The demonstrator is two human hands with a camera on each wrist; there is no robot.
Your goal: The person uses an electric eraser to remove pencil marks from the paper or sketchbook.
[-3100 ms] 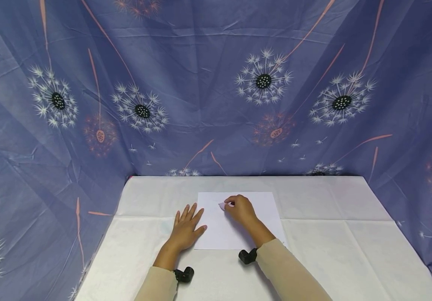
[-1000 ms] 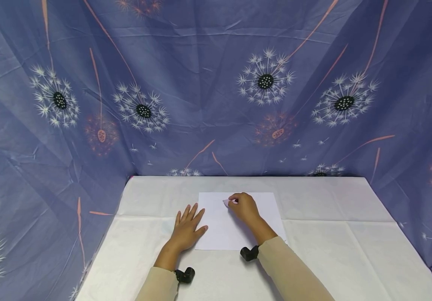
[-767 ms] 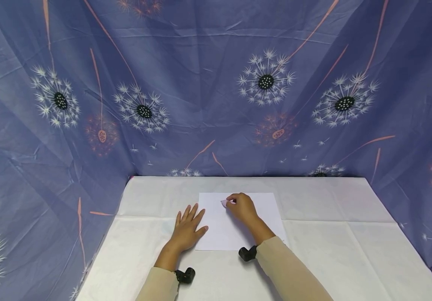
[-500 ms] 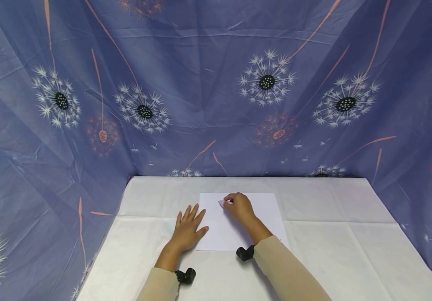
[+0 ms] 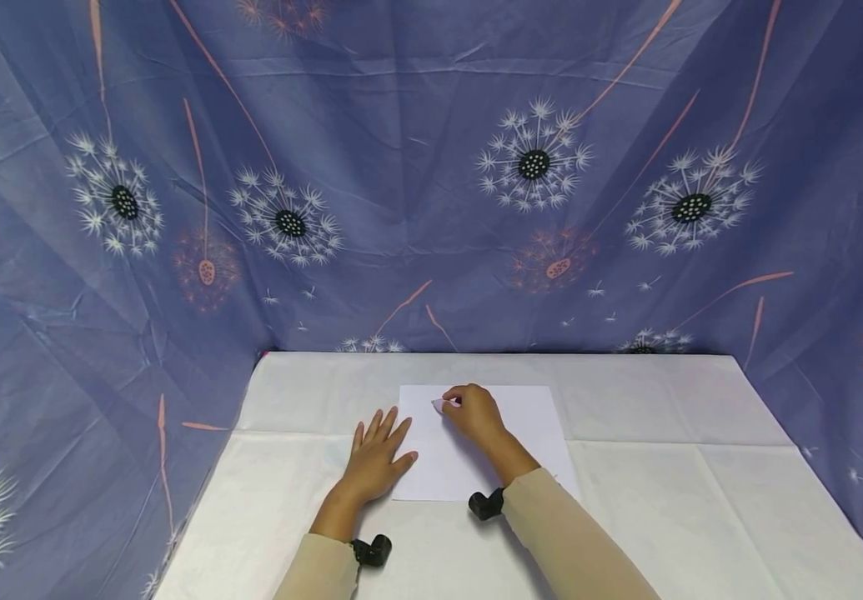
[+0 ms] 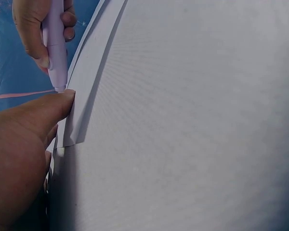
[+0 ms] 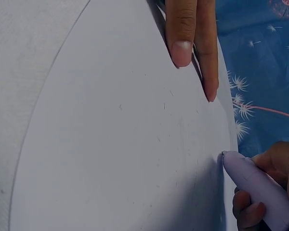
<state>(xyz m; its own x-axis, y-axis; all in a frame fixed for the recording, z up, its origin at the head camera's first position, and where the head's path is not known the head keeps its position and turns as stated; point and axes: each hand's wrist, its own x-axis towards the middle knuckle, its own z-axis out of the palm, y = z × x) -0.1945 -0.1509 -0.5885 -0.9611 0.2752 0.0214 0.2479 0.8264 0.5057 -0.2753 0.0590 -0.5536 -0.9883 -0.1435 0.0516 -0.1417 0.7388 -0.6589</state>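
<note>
A sheet of white paper (image 5: 423, 475) lies on the table. My left hand (image 5: 371, 465) rests with spread fingers over its left edge. My right hand (image 5: 474, 414) pinches a thick, pen-shaped lilac tool (image 7: 260, 185) between thumb and fingers, its narrow tip at the upper left part of the sheet. In the right wrist view, small dark specks and short marks dot the paper near the tip. The left wrist view shows the tool's body (image 6: 56, 43) held steeply, close beyond my left thumb (image 6: 53, 106).
A creased white cloth (image 5: 671, 500) covers the table. Blue fabric with a dandelion print (image 5: 401, 167) hangs behind and at both sides. Black wrist cameras (image 5: 373, 550) sit at both cuffs.
Over the last second my right hand has slid a little to the left with the lilac tool, its tip staying near the paper's top left. My left hand stays in place.
</note>
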